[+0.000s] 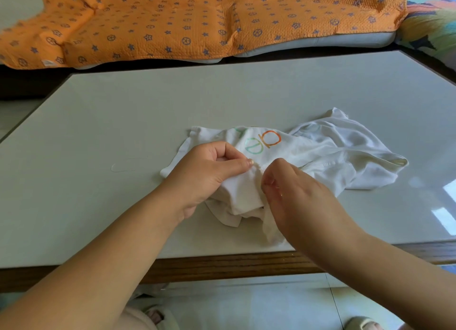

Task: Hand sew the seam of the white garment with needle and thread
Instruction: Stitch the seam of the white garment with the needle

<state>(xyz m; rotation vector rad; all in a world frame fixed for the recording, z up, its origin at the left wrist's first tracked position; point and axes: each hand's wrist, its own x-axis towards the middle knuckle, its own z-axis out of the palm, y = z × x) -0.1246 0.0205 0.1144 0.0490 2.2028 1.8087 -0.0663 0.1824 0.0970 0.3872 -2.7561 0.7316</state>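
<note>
The garment (320,154) lies crumpled on the table (123,132), right of its middle and toward its near edge. It is soft white knit, and its long axis runs left to right along that edge, from a hem corner at the left to a folded, banded rim at the right. Outlined letters (264,142) in green and orange are printed on it and read upside down from here. One flap hangs toward the table's near edge.

The left hand (209,171) pinches a raised fold of the cloth between thumb and curled forefinger. The right hand (293,194) is bent over the same fold with its fingers curled. Its back hides the tips, so I cannot tell what they grip, and any needle is too small to see.

The table top is smooth, pale and glossy with a brown wooden edge. A faint thin loop (123,167), perhaps thread, lies left of the garment. Beyond the table's far edge spreads a quilted orange blanket (197,21) printed with blue stars and wheels. Pale floor tiles (246,305) show below the near edge.
</note>
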